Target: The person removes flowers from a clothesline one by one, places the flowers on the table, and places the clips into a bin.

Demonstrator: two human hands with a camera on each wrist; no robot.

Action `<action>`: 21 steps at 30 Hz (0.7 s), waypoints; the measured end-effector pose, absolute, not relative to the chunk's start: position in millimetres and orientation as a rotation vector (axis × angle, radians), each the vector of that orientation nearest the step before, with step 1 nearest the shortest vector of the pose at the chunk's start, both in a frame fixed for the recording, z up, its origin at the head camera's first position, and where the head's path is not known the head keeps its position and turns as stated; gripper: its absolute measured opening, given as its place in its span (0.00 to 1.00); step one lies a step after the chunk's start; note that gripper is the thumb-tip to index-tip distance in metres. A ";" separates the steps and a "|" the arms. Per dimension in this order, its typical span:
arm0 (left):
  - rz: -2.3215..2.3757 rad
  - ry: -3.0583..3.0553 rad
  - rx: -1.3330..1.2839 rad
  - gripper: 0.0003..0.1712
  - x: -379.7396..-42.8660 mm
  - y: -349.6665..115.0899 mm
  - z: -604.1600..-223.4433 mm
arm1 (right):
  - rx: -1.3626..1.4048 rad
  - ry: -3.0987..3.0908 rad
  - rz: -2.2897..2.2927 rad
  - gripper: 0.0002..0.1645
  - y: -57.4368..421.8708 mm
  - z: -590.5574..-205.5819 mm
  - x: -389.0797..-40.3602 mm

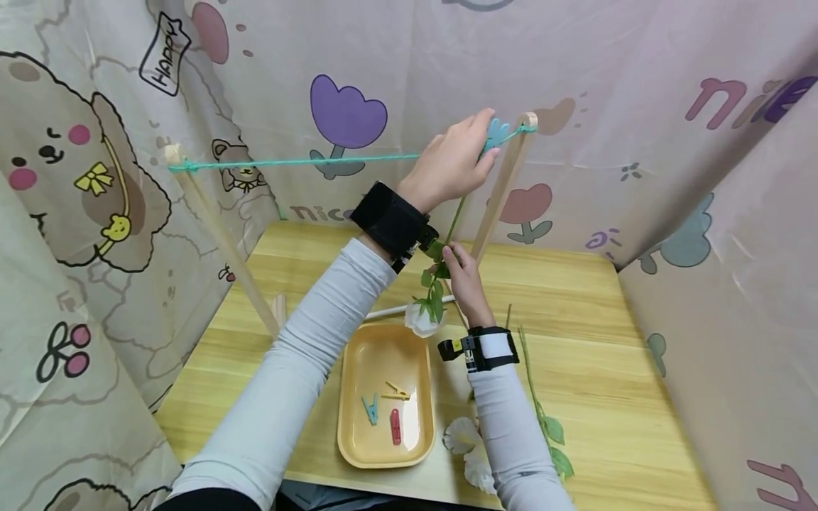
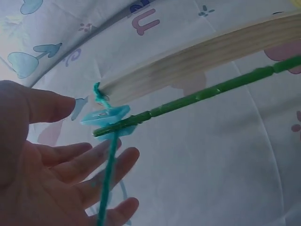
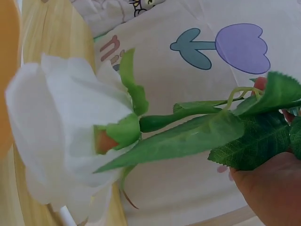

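Observation:
A teal cord (image 1: 307, 162) runs between two wooden posts. Near the right post a light blue clothespin (image 2: 106, 117) sits on the cord, with the end of a green stem (image 2: 202, 94) caught at it. My left hand (image 1: 450, 160) is around the clothespin; in the left wrist view its thumb and fingers stand apart, off the clothespin. Below, my right hand (image 1: 465, 280) pinches the leafy stem of a white artificial rose (image 3: 70, 117), whose bloom hangs head down. Leaves hide part of the right fingers in the right wrist view.
A yellow tray (image 1: 383, 355) on the wooden table holds a blue clothespin (image 1: 371, 409), a yellow clothespin (image 1: 396, 394) and a red clothespin (image 1: 395, 427). More white flowers (image 1: 461, 434) and leafy stems (image 1: 537, 404) lie around my right forearm. The left post (image 1: 224, 238) stands beside my left arm.

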State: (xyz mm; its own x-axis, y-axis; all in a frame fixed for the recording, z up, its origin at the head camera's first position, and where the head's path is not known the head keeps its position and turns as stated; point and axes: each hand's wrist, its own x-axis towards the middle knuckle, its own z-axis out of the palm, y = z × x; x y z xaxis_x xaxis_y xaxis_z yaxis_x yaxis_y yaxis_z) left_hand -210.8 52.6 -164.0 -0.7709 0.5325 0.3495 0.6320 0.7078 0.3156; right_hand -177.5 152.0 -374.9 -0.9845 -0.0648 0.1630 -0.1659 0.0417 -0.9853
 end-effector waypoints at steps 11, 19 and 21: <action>-0.690 -2.648 -0.914 0.26 -215.2 66.7 -168.0 | 0.285 -2.183 2.101 0.21 156.4 -377.3 -171.6; -0.698 -2.653 -0.850 0.21 -213.8 72.1 -172.4 | 0.232 -2.241 2.058 0.20 160.7 -379.8 -166.5; -0.689 -2.629 -0.861 0.21 -213.5 73.0 -172.4 | 0.211 -2.244 2.037 0.21 162.6 -380.2 -165.7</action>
State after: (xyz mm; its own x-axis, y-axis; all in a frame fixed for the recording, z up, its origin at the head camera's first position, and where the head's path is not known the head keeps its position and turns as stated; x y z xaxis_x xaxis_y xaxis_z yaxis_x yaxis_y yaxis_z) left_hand -213.5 73.0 -172.4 -0.7797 0.4759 0.4070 0.6143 0.7073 0.3497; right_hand -165.7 162.6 -380.2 -0.9851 -0.0331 0.1688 -0.1712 0.0936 -0.9808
